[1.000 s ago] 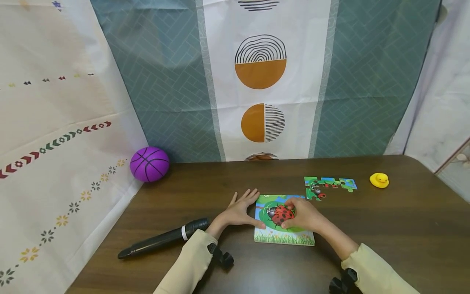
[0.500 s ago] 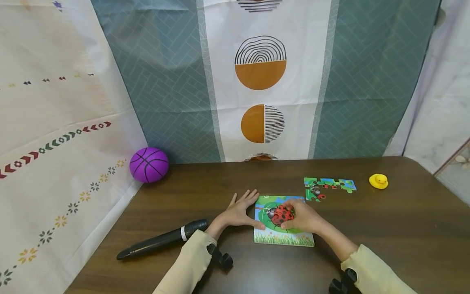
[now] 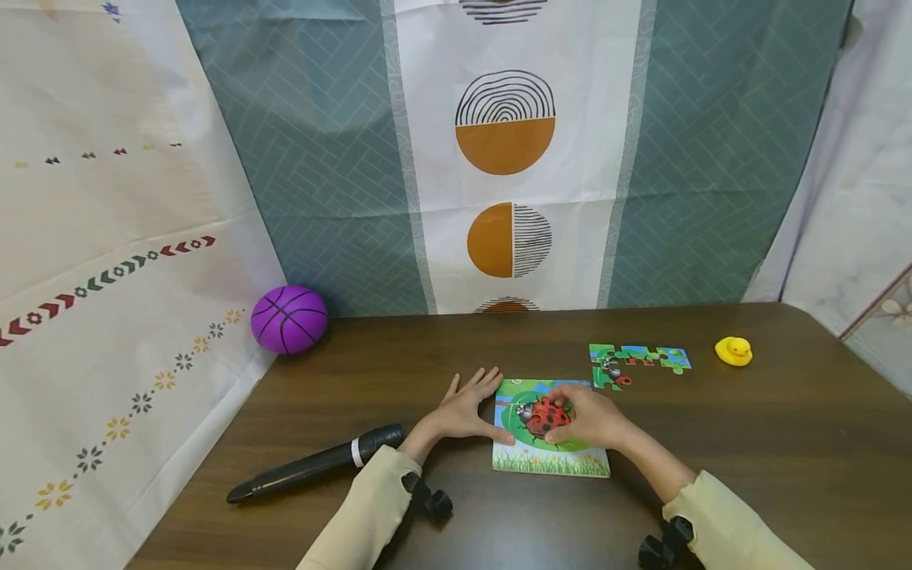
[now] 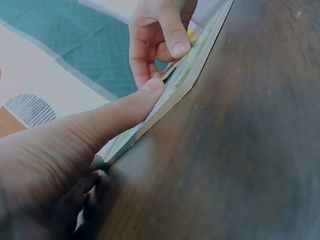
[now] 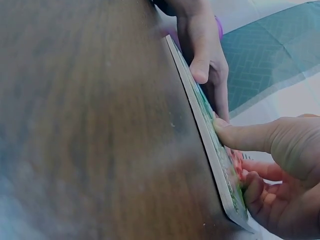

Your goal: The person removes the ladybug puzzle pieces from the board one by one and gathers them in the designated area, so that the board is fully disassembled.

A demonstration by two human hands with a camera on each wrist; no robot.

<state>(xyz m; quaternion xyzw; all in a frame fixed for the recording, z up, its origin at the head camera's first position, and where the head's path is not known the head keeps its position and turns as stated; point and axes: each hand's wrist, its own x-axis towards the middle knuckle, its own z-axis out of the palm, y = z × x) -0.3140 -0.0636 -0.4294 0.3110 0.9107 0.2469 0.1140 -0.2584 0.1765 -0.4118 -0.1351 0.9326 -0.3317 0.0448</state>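
Observation:
A square ladybug puzzle board (image 3: 520, 457) with a grass border lies flat on the table. My left hand (image 3: 463, 412) is at its left side, fingers spread past the edge and the thumb (image 4: 150, 87) resting on the picture. Over the red ladybug, my right hand (image 3: 591, 418) has its thumb and curled fingers on a puzzle piece (image 3: 549, 417). A thin edge shows tilted up between those fingers in the left wrist view. The right wrist view has the right thumb (image 5: 227, 131) close over the board's surface, with the other fingertips partly hidden.
Several loose puzzle pieces (image 3: 604, 378) lie behind the board to the right, near a yellow rubber duck (image 3: 734, 351). A black marker-shaped object (image 3: 313, 465) lies left of the left hand. The purple ball (image 3: 289, 320) sits at the table's back left, beside hanging cloths.

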